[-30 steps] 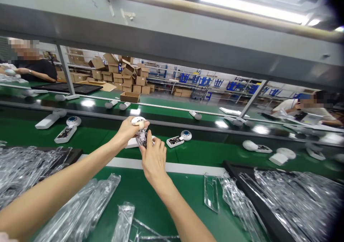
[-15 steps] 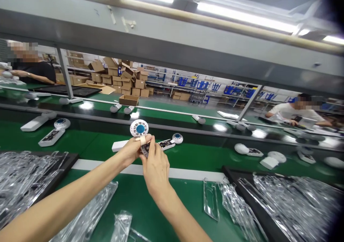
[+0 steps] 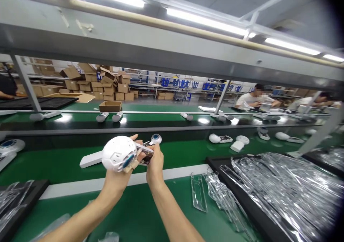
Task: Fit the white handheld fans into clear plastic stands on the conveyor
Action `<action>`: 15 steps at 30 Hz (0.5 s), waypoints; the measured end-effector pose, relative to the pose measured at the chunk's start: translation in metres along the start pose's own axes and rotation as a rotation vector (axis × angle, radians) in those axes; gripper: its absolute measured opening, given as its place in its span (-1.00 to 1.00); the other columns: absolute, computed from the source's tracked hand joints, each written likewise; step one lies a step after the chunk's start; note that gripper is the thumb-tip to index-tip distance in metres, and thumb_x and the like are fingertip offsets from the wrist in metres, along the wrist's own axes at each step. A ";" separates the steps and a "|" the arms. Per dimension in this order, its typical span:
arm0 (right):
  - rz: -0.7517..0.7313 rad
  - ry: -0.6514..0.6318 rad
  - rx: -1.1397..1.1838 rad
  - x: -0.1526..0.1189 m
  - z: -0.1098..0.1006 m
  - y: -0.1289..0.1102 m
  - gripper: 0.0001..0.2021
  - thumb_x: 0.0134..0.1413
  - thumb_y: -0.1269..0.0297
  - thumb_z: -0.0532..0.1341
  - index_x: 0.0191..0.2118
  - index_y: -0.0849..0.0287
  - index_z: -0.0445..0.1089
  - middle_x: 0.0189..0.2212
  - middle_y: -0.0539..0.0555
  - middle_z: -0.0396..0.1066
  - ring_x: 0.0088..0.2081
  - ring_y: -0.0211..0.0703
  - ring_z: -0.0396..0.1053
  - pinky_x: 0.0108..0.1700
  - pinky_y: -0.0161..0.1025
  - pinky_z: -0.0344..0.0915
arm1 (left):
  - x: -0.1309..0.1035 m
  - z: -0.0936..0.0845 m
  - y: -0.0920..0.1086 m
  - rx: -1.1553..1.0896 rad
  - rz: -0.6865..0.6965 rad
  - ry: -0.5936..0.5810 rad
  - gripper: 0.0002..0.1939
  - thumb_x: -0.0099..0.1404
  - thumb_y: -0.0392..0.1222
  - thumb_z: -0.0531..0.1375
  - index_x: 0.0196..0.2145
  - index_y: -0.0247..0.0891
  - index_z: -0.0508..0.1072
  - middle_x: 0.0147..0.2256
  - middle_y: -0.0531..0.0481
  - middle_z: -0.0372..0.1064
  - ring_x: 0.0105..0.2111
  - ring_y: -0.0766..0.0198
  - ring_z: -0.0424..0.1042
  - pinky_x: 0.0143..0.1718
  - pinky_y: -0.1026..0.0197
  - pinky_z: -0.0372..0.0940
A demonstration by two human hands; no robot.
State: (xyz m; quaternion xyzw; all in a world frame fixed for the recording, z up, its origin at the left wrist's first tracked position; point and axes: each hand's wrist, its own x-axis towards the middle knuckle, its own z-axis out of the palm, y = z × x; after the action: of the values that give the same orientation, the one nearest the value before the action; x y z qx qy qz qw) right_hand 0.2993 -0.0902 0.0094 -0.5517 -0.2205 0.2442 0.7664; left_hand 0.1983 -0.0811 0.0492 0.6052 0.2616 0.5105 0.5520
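Observation:
A white device [image 3: 118,154] with a round head, a blue centre and an open body showing a dark circuit board is held over the green bench. My left hand [image 3: 126,172] grips it below the head, with a pale wrap on one finger. At the right end of the body, my right hand [image 3: 156,163] has its fingers closed round the edge. Part of the fingers is hidden behind the device. Just behind the hands lies another device with a small round head [image 3: 156,139]. A white handle-like piece [image 3: 91,159] shows to the left.
Clear plastic pieces fill a black tray [image 3: 285,188] at right; a loose clear frame [image 3: 199,193] lies beside it. More white devices [image 3: 238,143] lie on the green belt. A metal shelf [image 3: 161,52] spans overhead. Co-workers sit across the line at right.
The held device has turned, so its head is now larger, further left and seen from its white side. My left hand has rotated with it. The view has swung right.

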 end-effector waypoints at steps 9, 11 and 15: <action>-0.006 -0.025 -0.124 0.013 -0.003 -0.002 -0.46 0.19 -0.07 -0.15 -0.62 0.14 0.25 -0.66 -0.01 0.26 -0.55 -0.22 0.23 -0.47 -0.28 0.24 | 0.007 0.002 -0.008 0.141 0.031 -0.030 -0.56 0.02 0.07 0.33 -0.18 -0.21 0.50 -0.12 -0.13 0.51 -0.06 0.00 0.46 0.00 0.03 0.35; 0.039 -0.142 -0.204 0.016 -0.011 -0.004 -0.49 0.15 -0.11 -0.05 -0.57 0.16 0.32 -0.65 -0.01 0.28 -0.56 -0.21 0.25 -0.50 -0.28 0.23 | 0.034 -0.004 -0.022 0.118 -0.145 0.029 -0.50 0.03 0.13 0.31 -0.16 -0.28 0.49 -0.17 -0.17 0.51 -0.15 0.00 0.50 -0.15 0.04 0.42; 0.018 -0.402 -0.414 -0.015 -0.063 -0.011 -0.74 -0.05 0.05 0.29 -0.31 0.13 0.48 -0.44 -0.02 0.43 -0.38 -0.17 0.36 -0.35 -0.30 0.29 | 0.110 -0.044 -0.055 0.341 -0.350 0.169 -0.49 0.10 0.10 0.26 -0.13 -0.37 0.47 -0.27 -0.21 0.51 -0.33 0.05 0.53 -0.37 0.09 0.43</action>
State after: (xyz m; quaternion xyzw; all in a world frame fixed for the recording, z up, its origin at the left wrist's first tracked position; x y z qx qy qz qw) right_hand 0.3276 -0.1486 0.0008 -0.6387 -0.4084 0.3054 0.5762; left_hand 0.2095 0.0476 0.0280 0.5901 0.4900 0.4046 0.4980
